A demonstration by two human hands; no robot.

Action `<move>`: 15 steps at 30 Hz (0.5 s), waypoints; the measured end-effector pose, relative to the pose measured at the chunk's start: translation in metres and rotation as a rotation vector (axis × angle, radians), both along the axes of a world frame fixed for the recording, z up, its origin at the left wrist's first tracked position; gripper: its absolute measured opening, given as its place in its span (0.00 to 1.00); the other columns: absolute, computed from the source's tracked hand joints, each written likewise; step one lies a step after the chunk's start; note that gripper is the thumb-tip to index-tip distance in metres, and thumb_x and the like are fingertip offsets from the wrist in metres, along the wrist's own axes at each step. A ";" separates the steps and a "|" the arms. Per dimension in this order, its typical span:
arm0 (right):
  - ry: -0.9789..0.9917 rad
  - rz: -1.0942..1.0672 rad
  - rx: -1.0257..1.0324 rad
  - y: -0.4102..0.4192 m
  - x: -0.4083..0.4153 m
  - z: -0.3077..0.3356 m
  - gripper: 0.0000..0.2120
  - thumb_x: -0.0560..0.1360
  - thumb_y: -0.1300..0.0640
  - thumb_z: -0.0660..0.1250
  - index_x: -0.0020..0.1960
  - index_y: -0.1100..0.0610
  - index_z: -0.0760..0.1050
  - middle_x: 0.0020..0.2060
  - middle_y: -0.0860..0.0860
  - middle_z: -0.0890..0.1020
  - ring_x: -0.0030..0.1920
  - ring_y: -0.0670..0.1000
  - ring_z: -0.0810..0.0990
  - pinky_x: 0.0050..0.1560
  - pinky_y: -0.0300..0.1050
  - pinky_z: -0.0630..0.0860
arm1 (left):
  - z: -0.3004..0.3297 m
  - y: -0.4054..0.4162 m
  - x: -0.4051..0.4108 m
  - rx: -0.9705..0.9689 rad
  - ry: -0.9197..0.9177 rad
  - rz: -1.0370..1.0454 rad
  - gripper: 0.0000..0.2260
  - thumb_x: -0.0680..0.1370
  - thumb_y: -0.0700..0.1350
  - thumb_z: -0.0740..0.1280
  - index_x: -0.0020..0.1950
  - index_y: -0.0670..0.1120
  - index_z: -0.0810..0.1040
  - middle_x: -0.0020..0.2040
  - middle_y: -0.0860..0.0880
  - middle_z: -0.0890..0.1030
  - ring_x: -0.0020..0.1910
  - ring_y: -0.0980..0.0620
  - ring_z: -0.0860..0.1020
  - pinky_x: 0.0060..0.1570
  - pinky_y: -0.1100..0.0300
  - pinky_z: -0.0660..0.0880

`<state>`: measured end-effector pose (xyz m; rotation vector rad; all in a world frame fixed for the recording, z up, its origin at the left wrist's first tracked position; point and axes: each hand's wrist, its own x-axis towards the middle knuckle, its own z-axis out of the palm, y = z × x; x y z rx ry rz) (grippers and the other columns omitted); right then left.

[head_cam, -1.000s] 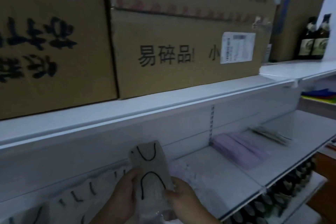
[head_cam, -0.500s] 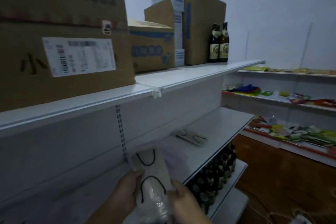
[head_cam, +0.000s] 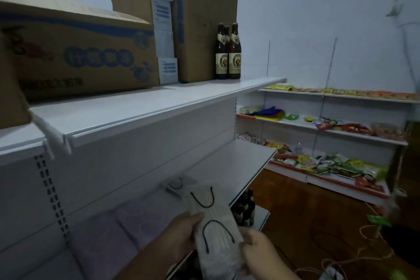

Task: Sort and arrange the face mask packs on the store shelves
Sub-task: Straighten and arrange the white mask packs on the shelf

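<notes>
Both hands low in frame, gripping one face mask pack point(head_cam: 213, 227) between them. Left hand point(head_cam: 179, 236) on the pack's left edge, fingers curled onto it, thumb across the front near the lower black ear loop. Right hand point(head_cam: 259, 250) on the right edge, fingers wrapped round the lower right side, fingertips pressed into the wrapper. Pack clear-wrapped, pale grey masks inside, two black ear loops showing, long axis tilted up and away from the fingers, top end leaning left. Held above the front lip of the middle shelf point(head_cam: 238, 166), not resting on it as far as can be told.

Just beyond the pack's top end, further from the fingers: another grey mask pack point(head_cam: 177, 184) lying flat on the same shelf, blurred. Left of the left-hand fingers: lilac mask packs point(head_cam: 127, 223) lying flat in a row on that shelf, edges soft, count unclear.

Below and right of the pack, under the shelf edge: dark bottles point(head_cam: 245, 209), mostly hidden.

Well above the fingers, on the top shelf point(head_cam: 159, 102): cardboard boxes point(head_cam: 79, 61), a taller upright box point(head_cam: 200, 25), and brown beer bottles point(head_cam: 228, 52) standing together beside it.

Far right of the right hand: wall shelving with mixed colourful packets point(head_cam: 329, 163), too small to identify. String or cord point(head_cam: 363, 245) loose on the brown floor near the lower right.
</notes>
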<state>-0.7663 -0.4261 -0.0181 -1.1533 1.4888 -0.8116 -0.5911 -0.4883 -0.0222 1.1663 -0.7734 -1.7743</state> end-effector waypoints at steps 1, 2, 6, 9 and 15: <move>0.025 -0.003 -0.018 -0.015 -0.006 -0.004 0.15 0.79 0.62 0.62 0.65 0.58 0.75 0.57 0.54 0.81 0.45 0.49 0.80 0.46 0.36 0.79 | -0.003 -0.015 -0.004 0.019 -0.011 -0.019 0.10 0.81 0.38 0.60 0.55 0.35 0.79 0.50 0.36 0.84 0.48 0.39 0.81 0.44 0.49 0.77; 0.054 -0.015 -0.037 -0.031 -0.012 -0.006 0.15 0.79 0.65 0.61 0.65 0.61 0.74 0.56 0.55 0.81 0.42 0.47 0.78 0.40 0.30 0.76 | -0.006 -0.031 -0.008 0.041 -0.026 -0.015 0.10 0.81 0.39 0.61 0.54 0.35 0.79 0.48 0.37 0.84 0.47 0.40 0.81 0.42 0.50 0.77; 0.203 -0.047 -0.079 -0.092 -0.023 0.000 0.17 0.79 0.68 0.57 0.66 0.60 0.71 0.46 0.46 0.77 0.36 0.38 0.71 0.34 0.25 0.72 | -0.016 -0.100 -0.013 0.088 -0.122 0.005 0.09 0.81 0.38 0.60 0.56 0.36 0.77 0.53 0.36 0.80 0.50 0.41 0.78 0.48 0.47 0.76; 0.245 -0.016 -0.108 -0.134 -0.034 0.002 0.17 0.79 0.68 0.58 0.66 0.60 0.71 0.40 0.42 0.72 0.33 0.41 0.76 0.35 0.25 0.71 | -0.017 -0.141 -0.014 0.081 -0.191 -0.021 0.06 0.80 0.37 0.60 0.53 0.39 0.75 0.44 0.39 0.77 0.42 0.44 0.76 0.43 0.50 0.75; 0.327 -0.069 -0.096 -0.203 -0.039 -0.006 0.15 0.75 0.74 0.58 0.46 0.57 0.77 0.45 0.54 0.78 0.55 0.56 0.78 0.61 0.39 0.68 | -0.024 -0.185 -0.023 0.058 -0.409 0.062 0.05 0.78 0.34 0.63 0.51 0.40 0.77 0.40 0.39 0.83 0.35 0.44 0.81 0.37 0.49 0.81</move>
